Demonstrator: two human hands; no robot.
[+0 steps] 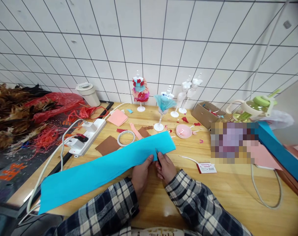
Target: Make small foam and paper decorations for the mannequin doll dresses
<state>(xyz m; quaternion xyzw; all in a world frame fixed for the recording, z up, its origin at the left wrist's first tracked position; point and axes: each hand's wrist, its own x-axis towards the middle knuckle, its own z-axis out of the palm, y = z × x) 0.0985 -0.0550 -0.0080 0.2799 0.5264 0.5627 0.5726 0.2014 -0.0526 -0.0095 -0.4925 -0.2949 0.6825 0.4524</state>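
Note:
A long strip of bright blue crepe paper [97, 172] slants across the table in front of me. My left hand [140, 173] pinches its lower edge near the right end, thumb on top. In my right hand [166, 167] is a pair of small dark scissors [158, 158], mostly covered by the fingers. Their thin tip lies at the paper's lower edge, just right of my left thumb. Behind the strip stands a small white dress form [163, 106] wearing teal tulle. Another dress form [140, 90] has a ruffled blue, pink and red dress.
Bare dress forms [183, 95] stand by the wall. Around the strip lie a tape roll [126, 131], brown paper [107, 146], a pink bowl [183, 126] and a tag [207, 167]. A power strip [88, 137] is left; a cardboard box [205, 114] and green-lidded bottle [253, 106] are right.

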